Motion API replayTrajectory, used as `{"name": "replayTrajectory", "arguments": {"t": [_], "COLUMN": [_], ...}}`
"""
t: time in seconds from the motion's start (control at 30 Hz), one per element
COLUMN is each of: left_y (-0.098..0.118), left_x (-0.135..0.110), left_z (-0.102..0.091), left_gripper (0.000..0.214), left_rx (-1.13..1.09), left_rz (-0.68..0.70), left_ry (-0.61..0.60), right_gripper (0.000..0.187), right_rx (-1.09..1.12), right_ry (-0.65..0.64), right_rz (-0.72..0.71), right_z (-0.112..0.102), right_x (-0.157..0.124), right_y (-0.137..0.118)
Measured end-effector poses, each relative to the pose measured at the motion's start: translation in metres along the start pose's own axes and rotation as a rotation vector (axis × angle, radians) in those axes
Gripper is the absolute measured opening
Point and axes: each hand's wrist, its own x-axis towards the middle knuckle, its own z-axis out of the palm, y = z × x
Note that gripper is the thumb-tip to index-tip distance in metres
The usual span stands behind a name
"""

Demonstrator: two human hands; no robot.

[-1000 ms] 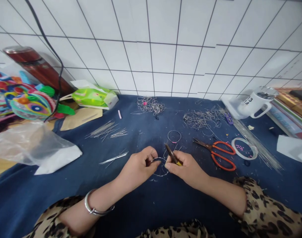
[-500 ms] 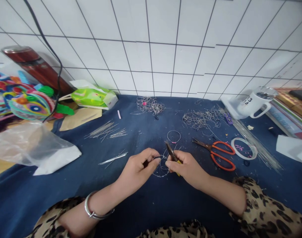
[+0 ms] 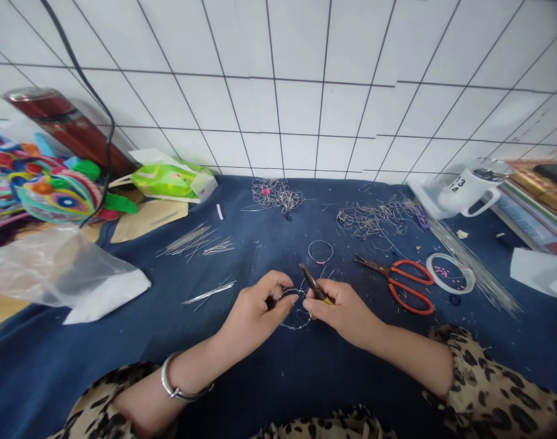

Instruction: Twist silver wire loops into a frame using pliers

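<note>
Between my hands is a ring-shaped piece of thin wire [image 3: 295,327] with fine loops inside it. My left hand [image 3: 260,308] pinches its upper left side between thumb and fingers. Pliers [image 3: 315,285] with dark jaws and a yellow handle lie in my right hand [image 3: 344,310], jaws pointing up and to the left. My right thumb and fingertip are close to the wire's right side; I cannot tell whether they grip it too. Just beyond the pliers a small wire ring [image 3: 321,242] with pink beads lies on the dark blue cloth [image 3: 260,390].
Orange-handled scissors [image 3: 410,286] and a round dish [image 3: 472,281] of pink beads lie to the right. Tangled wire [image 3: 372,219] and a white mug [image 3: 470,192] stand farther back. Straight wire pieces [image 3: 209,292], a plastic bag [image 3: 68,268] and a green tissue pack [image 3: 171,180] are on the left.
The pliers have tilted and shifted slightly left in my right hand. My left hand has moved very little, still pinching the wire.
</note>
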Motion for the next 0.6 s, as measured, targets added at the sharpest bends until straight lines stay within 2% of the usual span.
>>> {"name": "replayTrajectory", "arguments": {"t": [0.1, 0.23, 0.6], "left_y": [0.0013, 0.0021, 0.0001], "left_x": [-0.0004, -0.0009, -0.0004], "left_z": [0.0005, 0.0021, 0.0007], "left_gripper": [0.022, 0.02, 0.018], "left_rx": [-0.043, -0.094, -0.076], "left_rz": [0.067, 0.152, 0.111], "left_ry": [-0.04, -0.07, -0.031], "right_gripper": [0.014, 0.015, 0.014], "right_rx": [0.012, 0.017, 0.054], "right_ry": [-0.008, -0.012, 0.003], "right_rz": [0.004, -0.001, -0.014], "right_z": [-0.0002, -0.0009, -0.0014], "right_x": [0.0005, 0.0009, 0.0013], "right_y": [0.0008, 0.0017, 0.0039]}}
